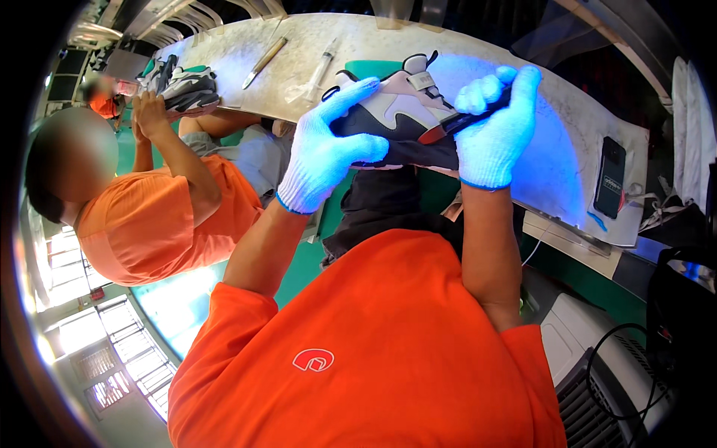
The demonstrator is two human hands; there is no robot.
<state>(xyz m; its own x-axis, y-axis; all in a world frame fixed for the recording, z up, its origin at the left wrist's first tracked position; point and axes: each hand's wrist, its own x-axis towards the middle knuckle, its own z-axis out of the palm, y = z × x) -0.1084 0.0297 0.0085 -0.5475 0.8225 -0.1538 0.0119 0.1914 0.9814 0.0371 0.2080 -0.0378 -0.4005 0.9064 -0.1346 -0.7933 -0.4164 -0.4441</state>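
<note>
A grey, white and black sneaker (403, 109) is held up at the near edge of the table, its sole toward me. My left hand (321, 142), in a white knit glove lit blue, grips its heel end, with thumb and fingers on its side. My right hand (493, 134), gloved alike, is at the toe end. Its fingers curl around a dark slender thing (472, 121) whose reddish-brown end (431, 135) rests against the sneaker's side. Whether this is a tool or part of the shoe I cannot tell. The toe is mostly hidden behind that hand.
On the pale table (246, 45) lie a wooden-handled knife (265, 63), a syringe-like clear tube (322, 67) and a dark phone (610, 177). Left of me, a person in orange (172, 213) handles grey sneakers (188, 89). Blue light falls across the table's right part.
</note>
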